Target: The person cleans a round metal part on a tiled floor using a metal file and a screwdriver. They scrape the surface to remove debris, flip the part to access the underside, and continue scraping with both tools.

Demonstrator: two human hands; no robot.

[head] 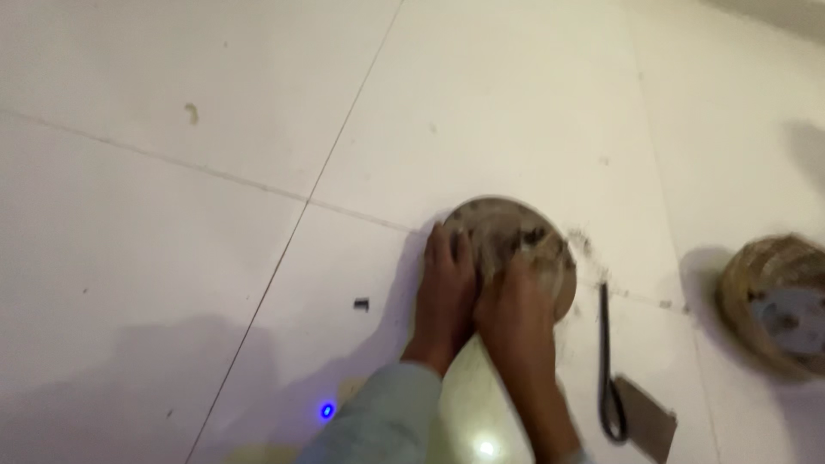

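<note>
A round shallow bowl (516,232) lies on the white tiled floor (172,215), a little right of the middle of the view. It is grey-brown, with a pale rim, and inside it there is a lumpy grey-brown mass with darker pieces. The picture is blurred, so I cannot tell what the material is.

Both hands are on this bowl. The left hand (447,288) lies flat on its edge at about 8 o'clock, the fingers stretched and close together, not gripping. The right hand (520,309) covers the bowl at about 6 o'clock, the fingers bent down into the mass; I cannot tell if it holds something.

Counted: one bowl under the hands, and one second round vessel (773,301) at 3 o'clock from it, well apart, at the right border of the view, brown outside with a grey patch inside. One flat scraper (640,417) with a dark loop handle lies at about 4 o'clock from the bowl, near the right forearm. One small dark scrap (361,303) lies at 9 o'clock. One small blue light (326,411) shines at 7 o'clock, near the grey-green sleeve (387,412).
</note>
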